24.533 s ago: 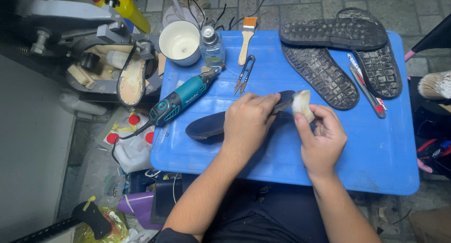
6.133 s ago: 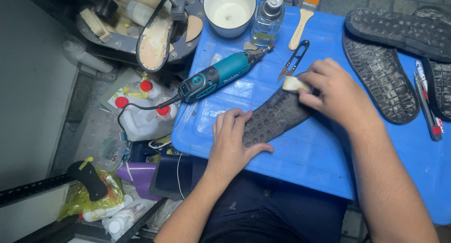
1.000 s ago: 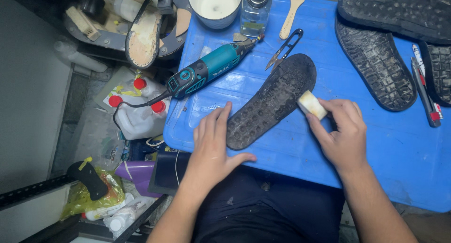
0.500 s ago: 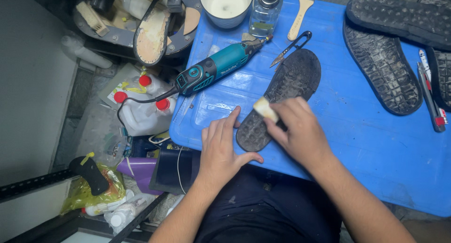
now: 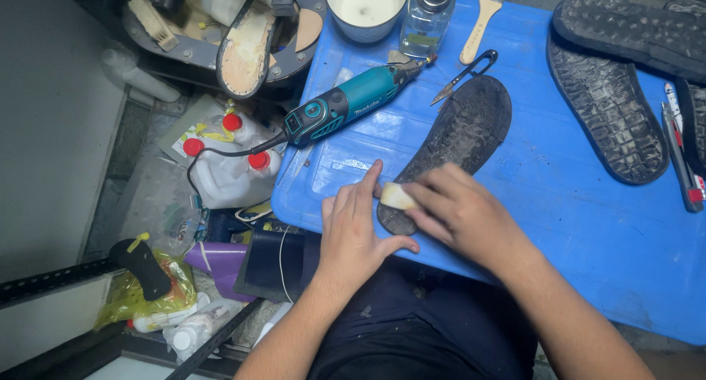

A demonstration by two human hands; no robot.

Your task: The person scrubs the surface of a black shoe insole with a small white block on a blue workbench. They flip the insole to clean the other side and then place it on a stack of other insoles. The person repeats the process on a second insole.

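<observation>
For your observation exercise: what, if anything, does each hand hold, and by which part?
The right hand pinches a pale block by its rear end. The left hand grips nothing, lying flat against the dark sole.

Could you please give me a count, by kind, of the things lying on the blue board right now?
Dark shoe soles: 4, one under both hands, the others at the far right
Teal rotary tool: 1
White cup: 1
Clear glass bottle: 1
Wooden-handled brush: 1
Thread snips: 1
Pale block: 1
Pens at the right edge: cannot tell exactly
Total, pens aside: 10
</observation>
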